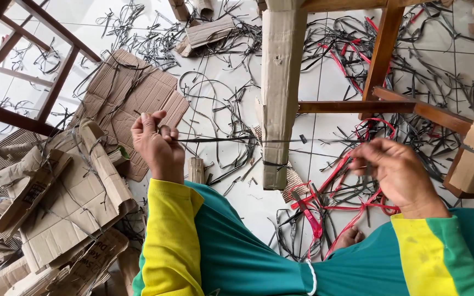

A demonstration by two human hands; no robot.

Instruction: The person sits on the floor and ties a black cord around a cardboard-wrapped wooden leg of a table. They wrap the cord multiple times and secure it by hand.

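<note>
between the knees, two hands are working one black strap [220, 140]. left hand [154, 142] is pinching its end, fingers pressed together; right hand [399, 172] is closing on the far end, exact grip hidden. strap's long axis is running level, left to right, past one cardboard-wrapped chair leg [278, 93]. beyond, countless black and red offcuts [352, 44] are lying over the tile floor [231, 16].

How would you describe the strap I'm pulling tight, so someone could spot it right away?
Find the cardboard-wrapped chair leg standing mid-floor. A thin dark strap runs from it to the left hand, whose grip pinches its end. Unlike the loose black and red offcuts scattered about, it is stretched straight above the floor.
</note>
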